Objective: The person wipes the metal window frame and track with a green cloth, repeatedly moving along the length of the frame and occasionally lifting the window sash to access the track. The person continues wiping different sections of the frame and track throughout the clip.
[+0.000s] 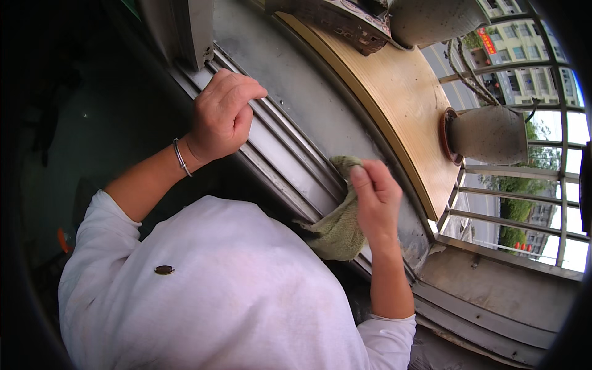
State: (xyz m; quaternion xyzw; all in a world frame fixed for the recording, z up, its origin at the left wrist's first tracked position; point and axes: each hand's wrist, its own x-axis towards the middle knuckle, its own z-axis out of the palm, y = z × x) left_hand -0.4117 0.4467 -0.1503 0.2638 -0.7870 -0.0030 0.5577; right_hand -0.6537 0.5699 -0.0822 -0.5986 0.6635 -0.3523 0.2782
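A metal sliding-window track (286, 157) runs diagonally before me, with dirt along its near edge. My right hand (379, 199) grips the top of a green cloth (340, 233), which hangs over the track and the sill beside it. My left hand (225, 113) is loosely curled over the upper part of the track, close to the metal window frame (200, 37). I see no object in it; its palm side is partly hidden. A metal bangle (181, 157) is on the left wrist.
Past the grey sill (296, 78) lies a curved wooden board (393, 92) bearing a potted plant (490, 136), another large pot (434, 21) and a patterned box (342, 23). Metal window bars (522, 173) stand beyond, with a street and buildings outside.
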